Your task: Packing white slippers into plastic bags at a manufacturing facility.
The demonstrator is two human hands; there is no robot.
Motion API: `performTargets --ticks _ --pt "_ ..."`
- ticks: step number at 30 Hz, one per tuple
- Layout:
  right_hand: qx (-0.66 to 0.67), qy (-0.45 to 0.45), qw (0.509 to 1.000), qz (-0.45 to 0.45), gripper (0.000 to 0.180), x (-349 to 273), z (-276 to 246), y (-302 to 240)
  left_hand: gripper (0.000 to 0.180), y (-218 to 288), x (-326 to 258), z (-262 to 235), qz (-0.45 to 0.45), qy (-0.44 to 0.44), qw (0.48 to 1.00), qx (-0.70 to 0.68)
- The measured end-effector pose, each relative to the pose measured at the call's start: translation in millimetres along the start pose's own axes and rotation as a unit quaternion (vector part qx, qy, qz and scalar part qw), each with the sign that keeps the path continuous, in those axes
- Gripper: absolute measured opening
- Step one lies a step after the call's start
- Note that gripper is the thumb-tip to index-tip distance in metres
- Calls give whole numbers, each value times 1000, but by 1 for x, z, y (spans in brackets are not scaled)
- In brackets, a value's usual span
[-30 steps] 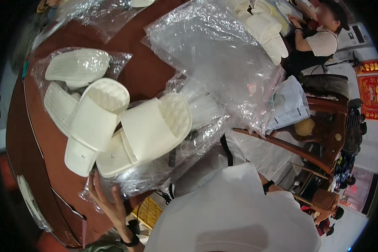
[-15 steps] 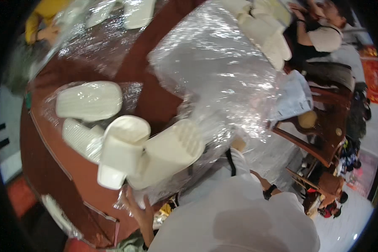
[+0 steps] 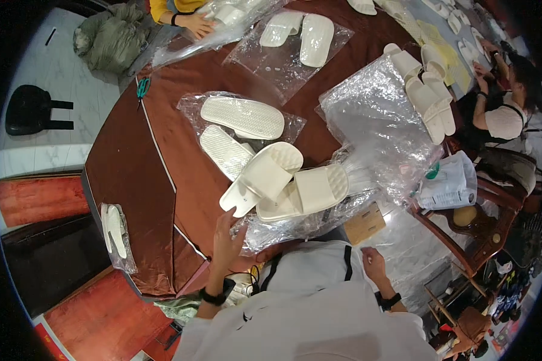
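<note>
Swung wider across the brown table (image 3: 132,180) since the earlier frame, with left hand (image 3: 227,237) open-fingered under the cream slipper (image 3: 262,177) atop its plastic bag (image 3: 295,222), right hand (image 3: 373,265) loosely curled and empty, risking a slide off slick film.

- The left hand (image 3: 227,236) reaches forward and up from the lower edge, fingers extended, a dark band on its wrist.
- The right hand (image 3: 372,265) stays low by the torso, fingers loosely curled, wrist likewise banded.
</note>
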State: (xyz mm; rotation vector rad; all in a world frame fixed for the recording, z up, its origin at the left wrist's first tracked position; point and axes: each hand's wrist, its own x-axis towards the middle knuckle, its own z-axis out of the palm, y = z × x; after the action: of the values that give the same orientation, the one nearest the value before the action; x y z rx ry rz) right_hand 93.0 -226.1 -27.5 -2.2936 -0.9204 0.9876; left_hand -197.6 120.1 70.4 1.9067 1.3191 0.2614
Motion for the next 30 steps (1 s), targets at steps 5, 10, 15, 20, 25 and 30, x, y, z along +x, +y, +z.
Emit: performTargets --ticks 5,10,15,20,25,30 --pt "60 25 995 -75 20 49 -12 -133 49 2 42 34 -115 -40 969 -215" --pt "-13 -7 994 -105 34 99 -28 -222 42 0 70 76 -139 -55 949 -278" --pt "0 70 988 -139 43 149 6 -212 31 4 78 93 -196 -28 925 -324" --pt "53 50 992 -106 39 174 9 -194 28 14 76 88 -214 3 917 -338" --pt "79 37 991 -100 25 177 -4 -183 26 58 67 76 -299 17 868 -396" --pt "73 -73 972 -212 25 197 -15 -169 24 68 51 103 -332 25 784 -523"
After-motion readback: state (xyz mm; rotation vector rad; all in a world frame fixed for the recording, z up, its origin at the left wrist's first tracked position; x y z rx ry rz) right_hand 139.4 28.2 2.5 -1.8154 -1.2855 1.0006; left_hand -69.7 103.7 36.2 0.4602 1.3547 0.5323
